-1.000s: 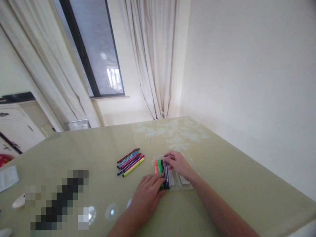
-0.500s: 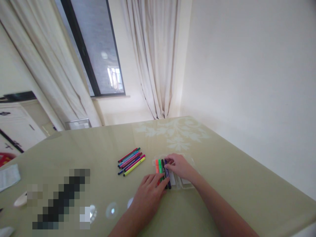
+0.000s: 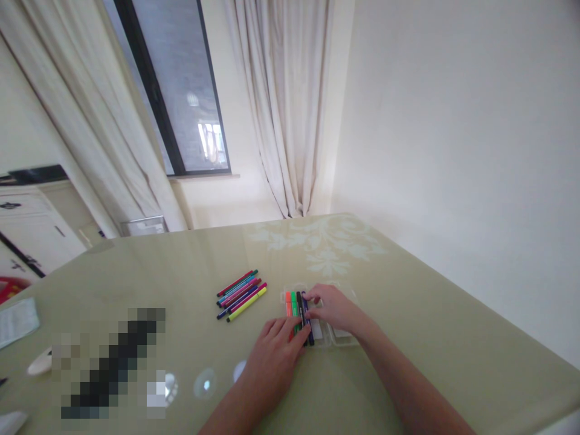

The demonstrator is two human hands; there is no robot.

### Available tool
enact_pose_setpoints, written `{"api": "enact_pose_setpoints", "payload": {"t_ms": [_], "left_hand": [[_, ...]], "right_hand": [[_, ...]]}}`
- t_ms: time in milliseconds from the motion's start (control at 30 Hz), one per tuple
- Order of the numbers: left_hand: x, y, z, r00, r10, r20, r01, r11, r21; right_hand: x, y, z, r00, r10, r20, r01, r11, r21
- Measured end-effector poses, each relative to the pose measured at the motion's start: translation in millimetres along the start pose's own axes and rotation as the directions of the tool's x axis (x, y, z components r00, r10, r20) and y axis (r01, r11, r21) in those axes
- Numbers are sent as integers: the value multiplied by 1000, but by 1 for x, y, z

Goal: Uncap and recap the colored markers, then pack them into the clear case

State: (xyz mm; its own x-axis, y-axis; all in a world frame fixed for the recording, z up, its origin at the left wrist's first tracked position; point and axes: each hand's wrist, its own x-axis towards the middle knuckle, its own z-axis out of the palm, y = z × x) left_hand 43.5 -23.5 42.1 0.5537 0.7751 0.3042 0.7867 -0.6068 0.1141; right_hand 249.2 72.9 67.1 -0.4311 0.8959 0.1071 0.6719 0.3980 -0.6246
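Note:
A clear plastic case (image 3: 352, 343) lies opened out on the table. Side by side in its left half are an orange marker (image 3: 288, 305), a green marker (image 3: 294, 301), a black marker (image 3: 299, 299) and a dark blue marker (image 3: 310, 337). My left hand (image 3: 277, 347) rests across their lower ends, fingers stretched out and apart, hiding part of them. With thumb and fingertips, my right hand (image 3: 330, 305) pinches the dark blue marker near its upper end. Left of the case, several loose coloured markers (image 3: 242, 296) lie slanted in a bunch, a yellow one nearest me.
The glossy table (image 3: 430, 338) meets the wall on the right. On the left lie a pale folded cloth or packet (image 3: 18, 322), a white rounded object (image 3: 40, 362) and a blurred-out dark long shape (image 3: 113, 365). Curtains (image 3: 290, 109) and a window stand beyond.
The right hand's fingers have shifted slightly on the dark blue marker, the thumb a little lower. The left hand and the loose markers stay nearly as they were.

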Motion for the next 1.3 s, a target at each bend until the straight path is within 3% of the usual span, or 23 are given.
{"api": "enact_pose_setpoints", "payload": {"t_ms": [233, 300, 400, 500, 633, 800, 1000, 1067, 1167, 1300], "left_hand": [[1, -14, -3, 998, -36, -55, 28, 990, -136], [1, -29, -8, 980, -153, -123, 135, 980, -145], [-3, -56, -16, 895, -376, -238, 387, 922, 1], [-8, -74, -20, 841, -485, -239, 521, 846, 117], [-11, -81, -16, 845, -509, -160, 527, 845, 95], [-10, -81, -12, 819, -553, -151, 567, 821, 69], [-8, -72, -16, 855, -496, -151, 511, 856, 81], [-6, -68, -15, 847, -505, -167, 510, 860, -10], [-1, -60, -14, 828, -541, -147, 475, 816, -330], [3, -39, -18, 843, -526, -112, 357, 704, -614]], "right_hand": [[1, 2, -1, 999, 31, -16, -30, 998, 51], [1, 1, -2, 999, 31, -40, -29, 997, 69], [1, -3, -4, 996, 23, -83, -17, 997, 73], [2, -5, -4, 994, 6, -112, 3, 997, 80], [3, -6, -4, 989, -12, -144, 28, 994, 107], [2, -10, -5, 987, -14, -160, 31, 994, 105], [1, -19, -2, 985, -31, -167, 47, 994, 94], [1, -23, 1, 987, -41, -156, 60, 991, 120], [0, -29, 5, 989, -28, -144, 61, 970, 236], [0, -37, 11, 996, -25, -82, 68, 811, 581]]}}
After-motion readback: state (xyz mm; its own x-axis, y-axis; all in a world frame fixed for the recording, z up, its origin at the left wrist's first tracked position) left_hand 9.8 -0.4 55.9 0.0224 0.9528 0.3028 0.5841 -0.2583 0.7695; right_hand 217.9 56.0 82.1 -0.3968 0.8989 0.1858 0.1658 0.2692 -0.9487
